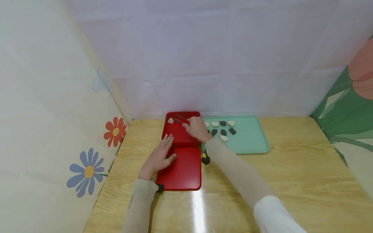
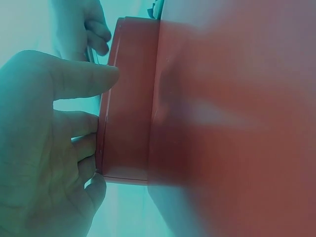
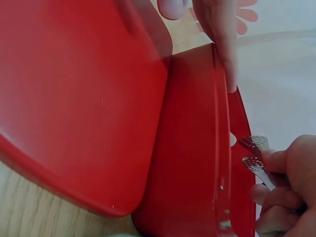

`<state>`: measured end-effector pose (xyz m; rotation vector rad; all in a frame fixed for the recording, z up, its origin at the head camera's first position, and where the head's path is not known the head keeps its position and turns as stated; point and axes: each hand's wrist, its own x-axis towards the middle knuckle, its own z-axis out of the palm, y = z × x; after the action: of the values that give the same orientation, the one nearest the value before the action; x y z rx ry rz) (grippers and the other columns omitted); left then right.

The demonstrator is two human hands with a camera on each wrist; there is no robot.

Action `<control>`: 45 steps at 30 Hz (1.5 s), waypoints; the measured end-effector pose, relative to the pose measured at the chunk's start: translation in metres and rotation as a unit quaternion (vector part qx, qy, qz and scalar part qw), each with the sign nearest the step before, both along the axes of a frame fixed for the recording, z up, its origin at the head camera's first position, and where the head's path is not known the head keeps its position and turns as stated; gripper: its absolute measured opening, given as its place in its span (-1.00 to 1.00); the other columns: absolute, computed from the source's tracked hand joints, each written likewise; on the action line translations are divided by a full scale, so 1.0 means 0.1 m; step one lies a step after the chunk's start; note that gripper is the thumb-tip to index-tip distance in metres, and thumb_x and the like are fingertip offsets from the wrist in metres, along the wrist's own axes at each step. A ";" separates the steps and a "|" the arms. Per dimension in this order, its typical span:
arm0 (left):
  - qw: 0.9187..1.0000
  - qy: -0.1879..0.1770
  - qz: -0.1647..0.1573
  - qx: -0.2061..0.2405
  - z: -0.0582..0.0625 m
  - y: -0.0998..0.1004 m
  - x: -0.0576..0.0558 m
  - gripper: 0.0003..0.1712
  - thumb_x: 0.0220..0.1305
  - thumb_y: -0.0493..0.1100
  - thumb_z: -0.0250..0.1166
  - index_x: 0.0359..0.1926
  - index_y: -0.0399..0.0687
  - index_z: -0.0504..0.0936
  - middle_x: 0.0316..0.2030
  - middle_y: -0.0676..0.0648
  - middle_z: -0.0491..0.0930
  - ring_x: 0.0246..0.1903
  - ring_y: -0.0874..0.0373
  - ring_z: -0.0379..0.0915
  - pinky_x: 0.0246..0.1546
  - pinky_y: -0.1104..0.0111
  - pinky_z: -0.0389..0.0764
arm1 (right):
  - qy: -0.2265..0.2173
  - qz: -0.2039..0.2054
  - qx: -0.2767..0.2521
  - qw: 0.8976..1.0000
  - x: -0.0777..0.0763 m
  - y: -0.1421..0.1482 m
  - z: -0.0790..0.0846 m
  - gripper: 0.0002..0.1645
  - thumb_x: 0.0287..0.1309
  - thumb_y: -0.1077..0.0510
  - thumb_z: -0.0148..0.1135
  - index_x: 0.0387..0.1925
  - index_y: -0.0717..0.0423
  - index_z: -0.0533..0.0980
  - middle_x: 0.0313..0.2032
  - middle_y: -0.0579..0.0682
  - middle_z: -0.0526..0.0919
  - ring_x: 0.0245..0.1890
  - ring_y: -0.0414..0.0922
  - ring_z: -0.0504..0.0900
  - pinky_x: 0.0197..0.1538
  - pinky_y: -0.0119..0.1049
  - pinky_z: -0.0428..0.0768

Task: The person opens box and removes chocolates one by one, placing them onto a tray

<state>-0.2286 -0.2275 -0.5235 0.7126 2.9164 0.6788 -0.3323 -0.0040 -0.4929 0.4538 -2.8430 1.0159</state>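
My right hand [image 1: 196,127] holds a pair of small metal tongs [image 1: 182,119] over the red box [image 1: 182,139]. Their perforated tips [image 3: 254,162] stand apart with nothing between them. Inside the box, near its far left corner, lies a white pebble-like piece [image 1: 170,120]. With fairly straight fingers, my left hand [image 1: 157,158] touches the box's near left rim, its thumb spread to the side. A flat red panel [image 1: 183,170], seemingly the box's lid, lies in front of the box.
Right of the box, a mint-green tray [image 1: 252,139] carries several white and black pebble-like pieces [image 1: 223,132] and a dark rectangular block [image 1: 232,130]. Both stand on a wooden table [image 1: 291,168] against a pale cloth backdrop [image 1: 221,64]. A flower-printed sheet [image 1: 87,129] borders the left.
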 end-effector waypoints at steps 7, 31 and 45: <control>1.000 0.005 0.004 0.003 0.00 -0.02 0.01 -0.04 0.48 -0.02 0.32 0.68 -0.26 0.07 0.72 -0.20 -0.05 0.71 -0.23 -0.23 0.57 -0.20 0.26 | -0.016 -0.022 0.048 0.998 -0.06 -0.18 0.00 -0.65 0.50 -0.05 0.32 0.01 0.12 0.75 -0.36 -0.04 0.76 -0.46 -0.13 0.64 -0.30 -0.28 0.70; 1.000 0.024 0.001 0.012 -0.02 -0.16 0.03 -0.09 0.50 -0.10 0.29 0.66 -0.35 0.09 0.70 -0.26 0.00 0.70 -0.31 -0.25 0.59 -0.20 0.20 | 0.002 -0.073 0.121 0.990 -0.18 -0.56 -0.04 -0.73 0.50 -0.04 0.32 -0.20 0.01 0.80 -0.30 -0.02 0.82 -0.33 -0.05 0.78 -0.24 -0.18 0.80; 0.999 0.022 -0.014 0.018 -0.08 -0.03 -0.05 -0.10 0.51 -0.08 0.28 0.66 -0.32 0.11 0.70 -0.24 0.01 0.70 -0.28 -0.25 0.58 -0.20 0.21 | -0.020 -0.077 0.106 0.991 -0.17 -0.41 -0.07 -0.68 0.49 -0.06 0.32 -0.28 0.05 0.78 -0.42 -0.02 0.75 -0.48 -0.09 0.71 -0.40 -0.25 0.74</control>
<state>-0.2333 -0.2307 -0.5315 0.7806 2.9340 0.7249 -0.3498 -0.0450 -0.4996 0.2276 -2.9798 0.7091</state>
